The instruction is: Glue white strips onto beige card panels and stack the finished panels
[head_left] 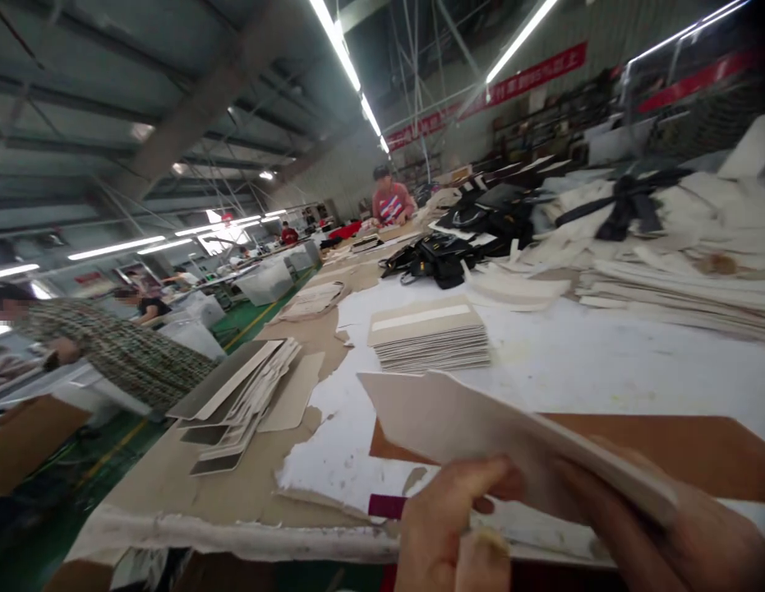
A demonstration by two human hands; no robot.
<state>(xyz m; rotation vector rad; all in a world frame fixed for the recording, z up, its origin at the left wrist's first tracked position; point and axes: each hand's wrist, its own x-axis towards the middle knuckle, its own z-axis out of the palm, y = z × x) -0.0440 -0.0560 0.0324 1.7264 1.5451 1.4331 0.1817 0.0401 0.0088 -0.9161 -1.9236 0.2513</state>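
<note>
A beige flat panel [456, 411] is tilted up above the near part of the table, its pale face toward me. My right hand [684, 526] grips its right end, with fingers on the near face and the rest of the hand behind. The curled fingers of my left hand [449, 526] are closed at the panel's lower edge, near its middle. Under the panel lies a brown rectangular sheet [678, 444], partly covered by it. Just beyond, a neat stack of beige panels [431, 337] with a white strip on top rests on white paper [542, 353].
Left on the table is a loose pile of grey and white panels [240, 403]. Black strapped pieces [444, 247] and layered cream material [678, 296] lie farther back. One person [391, 197] stands at the far end; another in a patterned top [123, 345] bends at left.
</note>
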